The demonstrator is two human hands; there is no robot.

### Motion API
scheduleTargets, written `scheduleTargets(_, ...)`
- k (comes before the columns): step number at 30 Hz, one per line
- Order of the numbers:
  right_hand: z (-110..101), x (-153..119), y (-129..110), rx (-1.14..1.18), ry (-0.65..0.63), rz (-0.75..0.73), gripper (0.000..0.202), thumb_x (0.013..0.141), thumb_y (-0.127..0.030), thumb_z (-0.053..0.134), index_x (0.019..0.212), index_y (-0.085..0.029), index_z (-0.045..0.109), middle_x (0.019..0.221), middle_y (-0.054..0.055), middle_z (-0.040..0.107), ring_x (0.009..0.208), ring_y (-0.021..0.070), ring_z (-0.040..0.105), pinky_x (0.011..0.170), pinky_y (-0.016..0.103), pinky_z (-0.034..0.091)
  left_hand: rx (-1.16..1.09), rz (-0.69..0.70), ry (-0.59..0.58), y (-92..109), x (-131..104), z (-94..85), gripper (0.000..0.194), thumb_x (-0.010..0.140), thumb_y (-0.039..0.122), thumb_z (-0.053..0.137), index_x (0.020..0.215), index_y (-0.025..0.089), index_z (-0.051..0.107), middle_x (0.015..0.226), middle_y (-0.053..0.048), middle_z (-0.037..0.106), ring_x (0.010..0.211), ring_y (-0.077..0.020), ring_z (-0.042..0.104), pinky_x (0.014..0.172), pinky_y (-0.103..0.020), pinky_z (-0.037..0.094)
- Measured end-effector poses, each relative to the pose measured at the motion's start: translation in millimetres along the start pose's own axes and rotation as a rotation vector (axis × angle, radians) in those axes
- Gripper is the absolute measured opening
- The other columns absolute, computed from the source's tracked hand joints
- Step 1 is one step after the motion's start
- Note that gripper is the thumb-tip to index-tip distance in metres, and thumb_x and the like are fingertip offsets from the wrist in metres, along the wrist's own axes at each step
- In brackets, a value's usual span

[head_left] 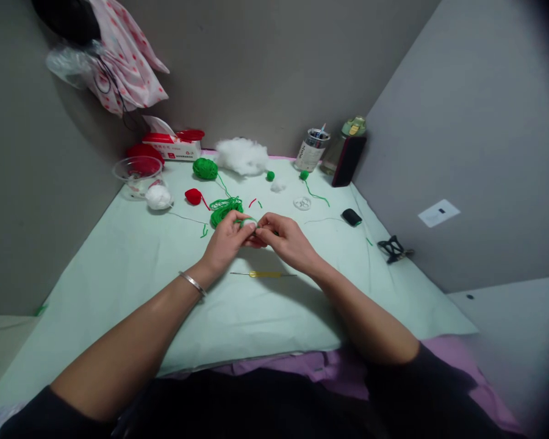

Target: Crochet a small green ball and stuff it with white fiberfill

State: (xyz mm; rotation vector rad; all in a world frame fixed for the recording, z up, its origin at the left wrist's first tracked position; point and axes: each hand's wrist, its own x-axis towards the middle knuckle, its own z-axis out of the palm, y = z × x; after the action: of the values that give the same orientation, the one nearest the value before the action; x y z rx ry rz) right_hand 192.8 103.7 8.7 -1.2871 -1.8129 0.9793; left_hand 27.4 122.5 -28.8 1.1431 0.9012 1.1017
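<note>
Over the middle of the table, my left hand [231,235] is closed around a small green-and-white yarn piece [249,224], whose exact form I cannot make out. Against its right side are the pinched fingers of my right hand [281,238]; the fingertips hide whatever lies between them. Just behind my left hand lies a loose skein of green yarn [222,210]. A yellow-handled crochet hook [265,274] with thin metal ends rests on the cloth nearer to me, touched by neither hand.
White stuffing [241,157], a green yarn ball [205,169], a red yarn ball [193,196] and a white yarn ball [158,198] lie beyond my hands. A pen can [312,151], a bottle [353,126] and a phone [349,161] stand back right. A black clip [393,249] sits by the right wall.
</note>
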Motion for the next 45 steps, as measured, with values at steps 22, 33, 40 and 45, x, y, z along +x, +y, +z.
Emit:
scheduleTargets(22,9.6,2.4,10.9,0.150,0.041,-0.099,0.023,0.093,-0.039,0.069,0.080,-0.020,0.068,0.074,-0.002,0.057,0.067,0.0126,0.046,0.064,0.029,0.035,0.076,0.225,0.166,7.9,0.2,-5.9,0.025,0.078,0.025,0.075,0.095,0.022,0.057,0.078,0.004,0.066,0.070,-0.0140,0.069,0.071,-0.027,0.056)
scheduleTargets(33,-1.0,2.1,4.4,0.511,0.095,-0.078,0.030,0.087,-0.045,0.079,0.089,-0.022,0.059,0.103,0.001,0.070,0.056,0.0078,0.054,0.053,0.025,0.043,0.083,0.199,0.076,6.8,-2.0,-6.3,0.027,0.080,0.025,0.078,0.106,0.020,0.070,0.085,0.002,0.069,0.068,-0.0142,0.071,0.072,-0.030,0.060)
scheduleTargets(40,-2.6,10.8,21.5,0.178,-0.160,-0.001,0.039,0.098,-0.052,0.061,0.080,-0.018,0.067,0.070,-0.001,0.059,0.065,0.0119,0.049,0.065,0.028,0.038,0.082,0.122,-0.005,6.0,-4.5,-4.0,0.035,0.085,0.019,0.075,0.119,0.019,0.075,0.080,0.001,0.068,0.071,-0.0149,0.067,0.078,-0.032,0.058)
scheduleTargets(45,-1.1,11.3,23.8,0.271,-0.121,0.017,0.043,0.098,-0.054,0.060,0.077,-0.018,0.066,0.069,-0.002,0.054,0.063,0.0112,0.041,0.060,0.027,0.031,-0.012,0.041,-0.094,10.7,-6.6,-4.5,0.045,0.088,0.019,0.071,0.133,0.018,0.071,0.092,-0.004,0.074,0.082,-0.0169,0.068,0.086,-0.034,0.058)
